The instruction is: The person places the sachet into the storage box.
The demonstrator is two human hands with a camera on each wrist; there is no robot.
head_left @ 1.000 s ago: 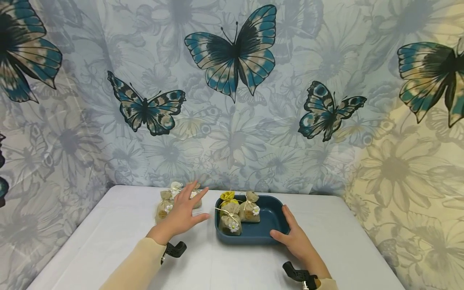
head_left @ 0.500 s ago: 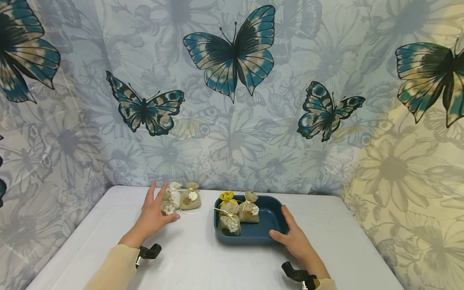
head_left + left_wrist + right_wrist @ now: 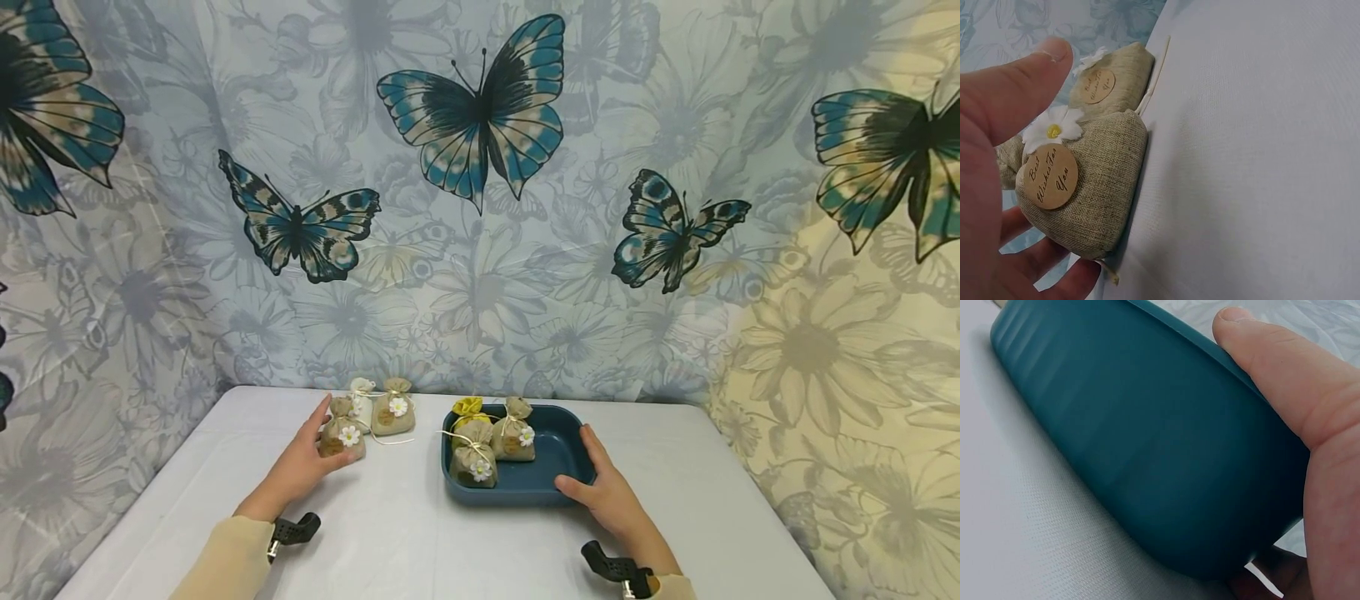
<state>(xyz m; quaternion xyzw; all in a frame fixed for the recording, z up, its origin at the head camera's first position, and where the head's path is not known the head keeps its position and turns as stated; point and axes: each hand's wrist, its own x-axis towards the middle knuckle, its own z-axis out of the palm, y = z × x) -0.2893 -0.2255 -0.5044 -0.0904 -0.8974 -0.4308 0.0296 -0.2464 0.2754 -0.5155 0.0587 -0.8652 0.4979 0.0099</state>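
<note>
My left hand (image 3: pixel 306 457) grips a small burlap pouch (image 3: pixel 343 438) with a white daisy and a round tag, on the white table left of the tray. In the left wrist view the thumb (image 3: pixel 1019 94) lies over this pouch (image 3: pixel 1094 181) and the fingers curl under it. My right hand (image 3: pixel 603 493) holds the front right corner of the dark teal tray (image 3: pixel 558 457), thumb over the rim (image 3: pixel 1147 425). Inside the tray's left half stand a yellow pouch (image 3: pixel 469 407) and two burlap pouches (image 3: pixel 474 460) (image 3: pixel 516 438).
Another burlap pouch (image 3: pixel 393 415) and a white pouch (image 3: pixel 363 393) stand just behind the gripped one. A butterfly-print curtain (image 3: pixel 480 208) hangs close behind the table (image 3: pixel 420 542) and along both sides. Black wrist mounts show near the front edge.
My left hand has swung left from near the tray, dropped to the table and closed round the nearest burlap pouch. The right hand has stayed on the tray.
</note>
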